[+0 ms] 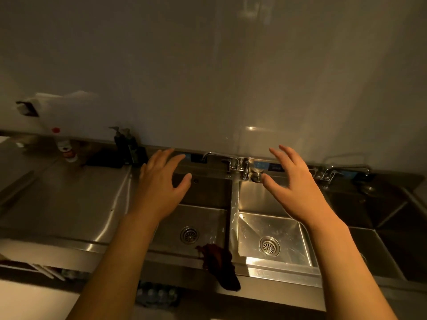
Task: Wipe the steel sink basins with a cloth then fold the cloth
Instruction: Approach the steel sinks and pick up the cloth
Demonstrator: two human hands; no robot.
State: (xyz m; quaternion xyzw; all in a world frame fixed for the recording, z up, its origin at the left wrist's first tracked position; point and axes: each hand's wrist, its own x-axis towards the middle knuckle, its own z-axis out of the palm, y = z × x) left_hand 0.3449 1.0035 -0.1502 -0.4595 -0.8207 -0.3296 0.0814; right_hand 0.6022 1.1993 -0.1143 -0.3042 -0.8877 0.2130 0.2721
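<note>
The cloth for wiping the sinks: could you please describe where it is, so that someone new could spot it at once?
Start at the two steel sink basins under the faucet, the left basin and the right basin. Follow the divider between them toward the front rim. The cloth lies crumpled there, draped over the front edge: the only dark reddish-brown, soft thing among shiny steel, and neither hand touches it.

It is a kitchen, likely a commercial one: a long steel desk (69,199) holds several sink basins (272,236) with taps (217,158), and pump bottles (126,144) stand against the plain wall.
</note>
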